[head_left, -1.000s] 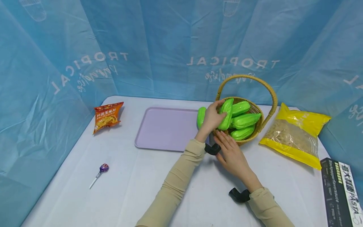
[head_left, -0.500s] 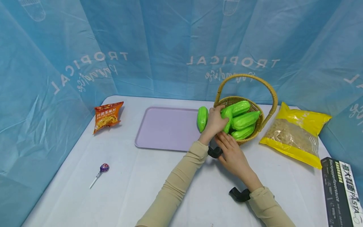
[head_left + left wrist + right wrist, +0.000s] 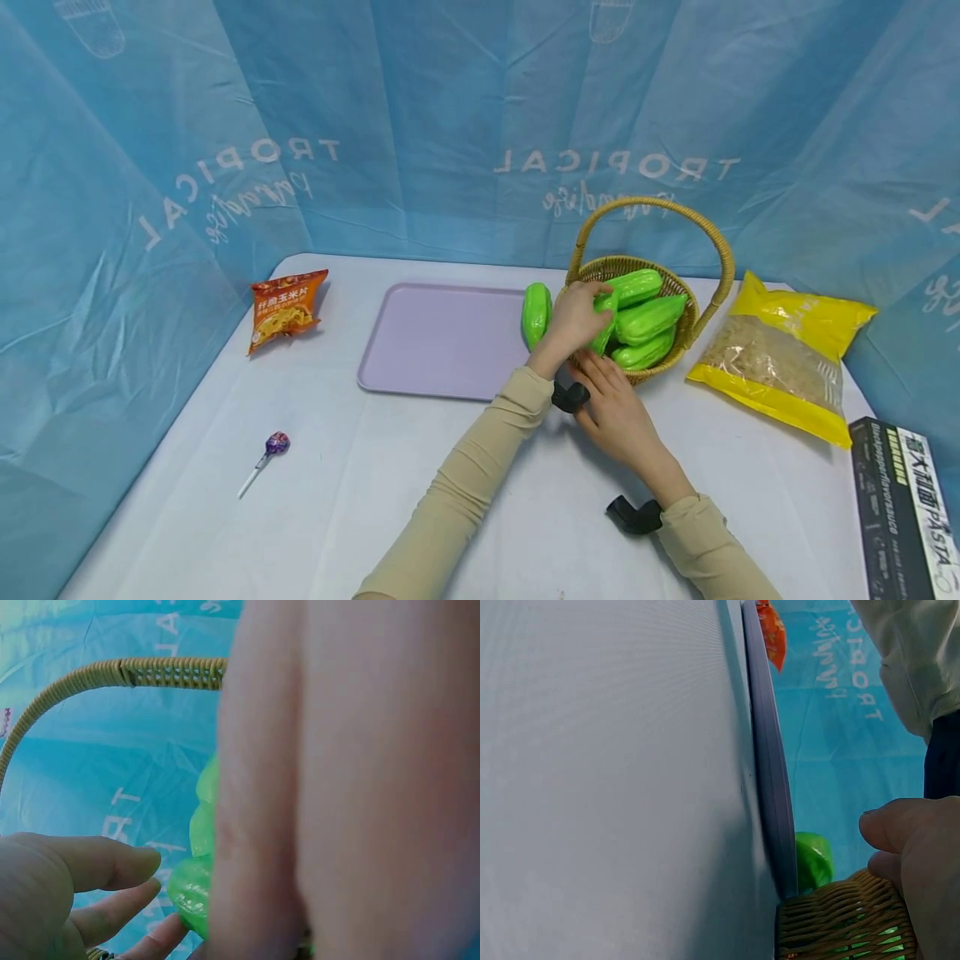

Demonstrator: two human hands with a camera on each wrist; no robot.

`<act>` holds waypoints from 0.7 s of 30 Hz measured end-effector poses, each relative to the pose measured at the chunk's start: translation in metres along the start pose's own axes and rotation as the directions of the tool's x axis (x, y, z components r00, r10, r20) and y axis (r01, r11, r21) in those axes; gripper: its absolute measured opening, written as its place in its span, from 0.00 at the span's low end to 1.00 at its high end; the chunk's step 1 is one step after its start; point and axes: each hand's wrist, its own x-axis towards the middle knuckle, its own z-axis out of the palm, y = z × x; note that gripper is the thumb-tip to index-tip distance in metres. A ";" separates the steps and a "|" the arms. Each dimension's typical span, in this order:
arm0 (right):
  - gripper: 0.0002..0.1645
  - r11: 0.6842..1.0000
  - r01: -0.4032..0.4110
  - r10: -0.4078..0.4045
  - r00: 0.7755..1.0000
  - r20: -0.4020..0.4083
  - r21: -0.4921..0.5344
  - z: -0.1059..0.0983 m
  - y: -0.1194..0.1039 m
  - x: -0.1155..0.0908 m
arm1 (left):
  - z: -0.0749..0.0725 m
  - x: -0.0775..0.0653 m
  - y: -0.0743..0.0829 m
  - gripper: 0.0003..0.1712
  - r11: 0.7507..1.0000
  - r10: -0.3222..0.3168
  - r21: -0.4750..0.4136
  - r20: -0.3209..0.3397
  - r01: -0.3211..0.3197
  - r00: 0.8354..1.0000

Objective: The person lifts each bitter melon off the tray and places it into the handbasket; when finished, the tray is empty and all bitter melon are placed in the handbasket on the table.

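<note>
A wicker basket with a tall handle holds several glossy green ribbed fruits, which look like star fruits. My left hand is over the basket's left side, above one green fruit that it partly covers. In the left wrist view, thumb and fingers are spread, with a gap between the thumb and the green fruit. My right hand rests with straight fingers against the basket's near side. Its thumb is by the wicker rim in the right wrist view.
A lilac tray lies left of the basket, with another green fruit at its right end. An orange snack bag and a lollipop lie farther left. To the right are a yellow bag and a black pasta box.
My left hand has lowered a green fruit into the basket's left side and its fingers have loosened. My right hand has stayed at the basket's near side.
</note>
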 end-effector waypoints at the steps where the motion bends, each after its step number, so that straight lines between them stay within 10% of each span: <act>1: 0.32 1.000 -0.001 0.001 1.000 -0.001 0.001 0.000 0.000 0.000 | 0.000 0.000 0.000 0.22 1.000 0.008 0.005 0.012 -0.009 1.000; 10: 0.30 1.000 0.019 -0.019 0.999 -0.040 0.000 0.002 -0.001 0.000 | -0.002 0.002 -0.004 0.23 0.999 0.032 0.027 0.106 -0.035 0.994; 21: 0.32 1.000 0.013 -0.013 1.000 0.001 -0.009 -0.001 0.000 0.002 | -0.039 0.010 -0.007 0.24 0.995 0.052 -0.095 0.121 -0.040 0.991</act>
